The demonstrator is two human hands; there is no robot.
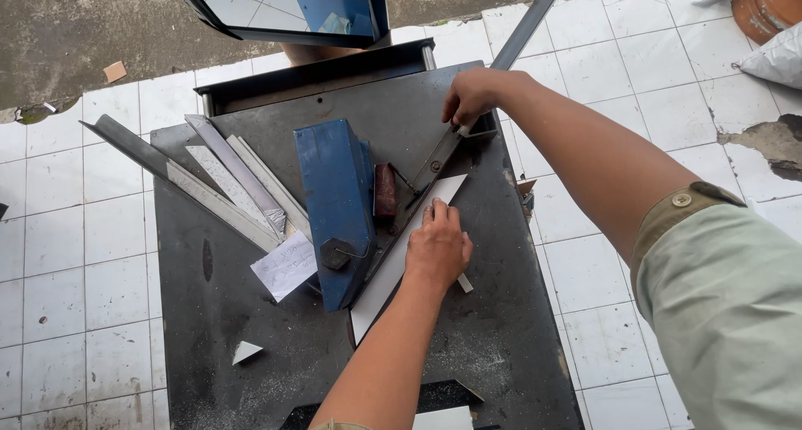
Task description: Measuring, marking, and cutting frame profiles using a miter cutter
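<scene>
A dark, scuffed steel counter (251, 338) fills mid-frame, carrying a blue box-shaped cutter housing (337, 204). The right hand (472, 96), upper centre, is curled closed round the grey lever bar (522, 33). The left hand (437, 248) lies flat, palm down, pressing the pale aluminium strip (393, 267) just right of the housing.

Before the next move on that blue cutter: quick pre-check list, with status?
1. Left hand flat on the white strip: ok.
2. Right hand gripping the lever handle: ok.
3. Strip lying against the blue cutter body: ok.
4. Left fingertips clear of the cutting edge: cannot tell, they lie close beside it.
5. Loose metal strips and paper slip apart from the hands: ok.
6. Blade position: cannot tell, hidden.
</scene>
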